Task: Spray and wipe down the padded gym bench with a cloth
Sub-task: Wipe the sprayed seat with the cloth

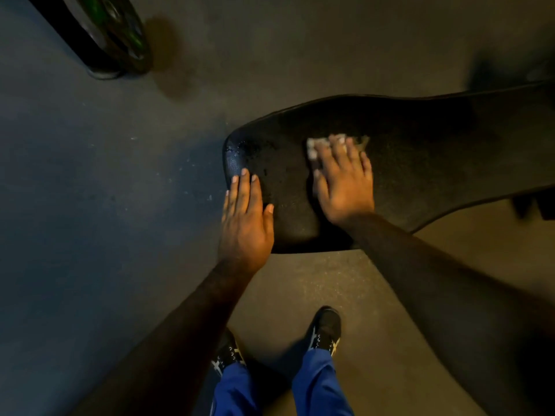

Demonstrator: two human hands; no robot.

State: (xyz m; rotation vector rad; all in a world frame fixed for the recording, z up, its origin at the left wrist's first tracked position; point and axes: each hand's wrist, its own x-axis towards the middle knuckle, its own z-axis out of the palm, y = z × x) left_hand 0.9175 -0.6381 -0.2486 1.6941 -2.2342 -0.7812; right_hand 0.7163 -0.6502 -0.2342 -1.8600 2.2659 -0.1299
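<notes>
Below, both hands lie flat with straight fingers on the black padded bench, the left hand resting bare at its rounded end, the right hand just beside it pressing a pale cloth under its fingertips onto the pad.

A dim gym floor with training equipment

The place was a gym: a long black padded bench with a pebbled vinyl top stretched over a dark, speckled rubber-like floor, which turned brownish under warm light nearer the bench. Well apart from the bench, up at the far left, stood a black upright frame leg with round dark weight plates marked in green stacked against it, resting on the same floor.
</notes>
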